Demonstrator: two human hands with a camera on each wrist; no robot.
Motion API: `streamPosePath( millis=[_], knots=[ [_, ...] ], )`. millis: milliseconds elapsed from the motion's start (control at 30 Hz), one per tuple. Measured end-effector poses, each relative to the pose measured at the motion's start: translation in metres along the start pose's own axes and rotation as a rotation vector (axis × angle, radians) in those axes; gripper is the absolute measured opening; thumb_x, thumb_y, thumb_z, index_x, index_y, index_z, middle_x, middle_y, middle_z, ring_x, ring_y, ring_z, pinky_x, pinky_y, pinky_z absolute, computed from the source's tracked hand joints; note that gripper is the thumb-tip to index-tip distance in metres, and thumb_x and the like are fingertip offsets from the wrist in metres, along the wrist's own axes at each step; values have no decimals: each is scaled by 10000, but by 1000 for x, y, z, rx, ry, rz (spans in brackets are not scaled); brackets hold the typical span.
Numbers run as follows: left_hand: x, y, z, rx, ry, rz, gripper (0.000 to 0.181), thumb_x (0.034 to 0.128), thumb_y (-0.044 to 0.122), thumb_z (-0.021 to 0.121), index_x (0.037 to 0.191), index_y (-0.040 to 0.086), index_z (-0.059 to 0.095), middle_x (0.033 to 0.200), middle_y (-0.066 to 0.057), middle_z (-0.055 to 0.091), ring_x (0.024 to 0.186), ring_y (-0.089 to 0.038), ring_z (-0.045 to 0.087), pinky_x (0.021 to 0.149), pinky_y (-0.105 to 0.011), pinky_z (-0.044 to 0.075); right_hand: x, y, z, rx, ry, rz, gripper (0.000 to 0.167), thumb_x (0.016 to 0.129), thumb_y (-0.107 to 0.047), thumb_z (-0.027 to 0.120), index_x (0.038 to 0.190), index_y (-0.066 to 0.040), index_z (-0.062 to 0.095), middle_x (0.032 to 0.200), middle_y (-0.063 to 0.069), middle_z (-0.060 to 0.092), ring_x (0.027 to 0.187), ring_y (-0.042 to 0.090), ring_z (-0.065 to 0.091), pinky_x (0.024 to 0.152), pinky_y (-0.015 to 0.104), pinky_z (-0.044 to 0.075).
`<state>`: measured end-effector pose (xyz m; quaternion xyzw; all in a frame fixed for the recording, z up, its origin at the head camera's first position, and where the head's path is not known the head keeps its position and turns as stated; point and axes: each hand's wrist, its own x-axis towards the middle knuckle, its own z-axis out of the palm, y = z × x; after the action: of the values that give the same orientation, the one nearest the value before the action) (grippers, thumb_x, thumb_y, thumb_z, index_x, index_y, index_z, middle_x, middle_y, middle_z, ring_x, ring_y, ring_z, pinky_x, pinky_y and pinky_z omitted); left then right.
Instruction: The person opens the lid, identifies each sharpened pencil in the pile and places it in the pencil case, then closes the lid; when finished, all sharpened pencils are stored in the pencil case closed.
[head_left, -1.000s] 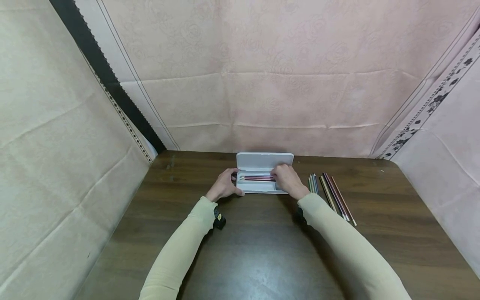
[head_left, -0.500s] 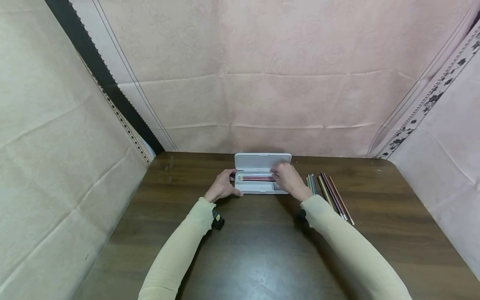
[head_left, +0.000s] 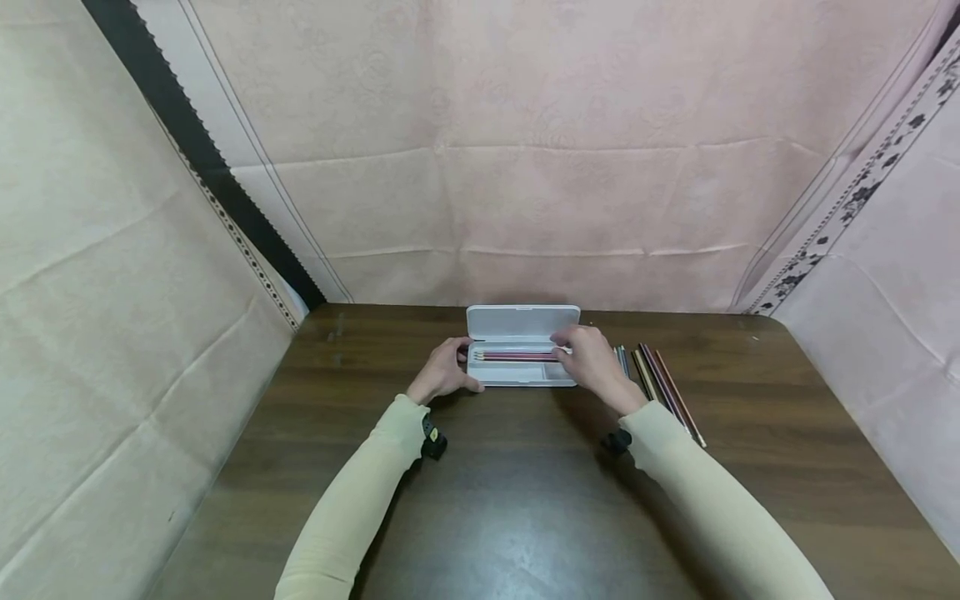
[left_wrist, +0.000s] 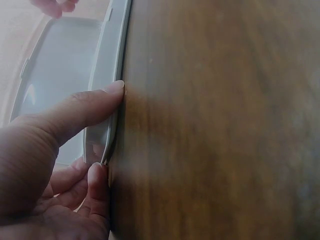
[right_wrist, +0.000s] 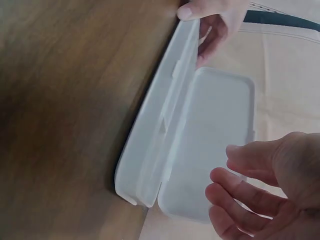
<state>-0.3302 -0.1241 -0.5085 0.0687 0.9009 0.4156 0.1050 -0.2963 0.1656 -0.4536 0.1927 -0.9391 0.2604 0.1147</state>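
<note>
The left hand (head_left: 446, 369) is clamped on the left end of the white pencil case (head_left: 506, 372), its thumb along the case's front wall and its other fingers round the end; that hold probably keeps so light a box from sliding or tipping. The right hand (head_left: 592, 362) is over the case's right end, its fingers loosely bent; the right wrist view shows nothing between them and the thumb, which sits slightly apart from the index finger. Whether any fingertip touches the contents cannot be told.

Slim pencils (head_left: 513, 356) in dark red and purple lie lengthwise in the case's rear compartment, pale ends toward its left end; lengthwise is presumably how they fit. The lid (head_left: 522, 322) is folded back along the case's far side, leaving the inside reachable from the near side.

To the right of the case lie loose pencils: a few bluish ones (head_left: 622, 360) nearest it, partly behind the right hand, then yellowish ones (head_left: 647, 377), then a reddish one (head_left: 678, 396) farthest out. Being near the case on the right, they seem set within the right hand's easy reach. The case rests on the wooden table (head_left: 480, 500), close to its far edge, with a pale patterned cloth (head_left: 525, 167) hanging behind.
</note>
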Motion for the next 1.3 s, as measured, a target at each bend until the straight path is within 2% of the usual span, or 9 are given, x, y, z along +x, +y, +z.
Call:
streamPosePath(
  millis=[300,500,667,833,967,1200,1300],
  knots=[
    [-1,-2,1,9,1,-10,954,783,127,980,1604,89,496,1530,-145,579,1380,-318,588,1168,-496,512,-16,-2,-10,1,-23,105,258,1008,-66,739,1228,61,785,1174,253,802,1013,371,768,899,528,641],
    [0,-3,1,15,4,-4,957,781,126,981,1604,88,494,1527,-147,580,1380,-318,588,1168,-491,513,-27,1,-17,15,6,161,243,996,-64,729,1197,56,795,1097,229,827,940,342,793,813,500,642],
    [-1,-1,0,-2,3,-7,957,781,114,977,1605,85,491,1534,-149,573,1386,-324,581,1173,-496,507,-38,4,-26,5,25,220,240,982,-84,742,1174,48,798,1100,232,827,921,351,791,801,509,630],
    [-2,1,-1,-6,-1,-14,950,787,113,976,1603,86,490,1550,-149,563,1395,-325,576,1182,-504,504,-49,9,-34,20,-7,277,258,996,-101,748,1200,53,781,1127,264,811,918,362,781,807,511,638],
    [-3,1,-1,-10,-3,-15,950,788,109,975,1604,85,490,1555,-152,560,1395,-328,573,1180,-509,504,-58,17,-38,7,-24,289,267,992,-94,744,1206,64,775,1096,276,805,878,350,764,782,506,626],
    [-2,1,-1,-14,-2,-3,954,780,104,978,1601,75,492,1544,-159,566,1392,-334,575,1180,-507,501,-72,31,-39,20,-78,362,326,996,-71,746,1265,113,742,1136,324,784,895,360,769,771,494,649],
    [-2,1,-1,-9,-2,-1,958,780,111,978,1603,74,488,1541,-161,569,1392,-334,578,1180,-507,502,-77,36,-40,18,-88,387,332,994,-78,746,1260,120,738,1127,324,783,843,323,745,733,469,634]
  ],
)
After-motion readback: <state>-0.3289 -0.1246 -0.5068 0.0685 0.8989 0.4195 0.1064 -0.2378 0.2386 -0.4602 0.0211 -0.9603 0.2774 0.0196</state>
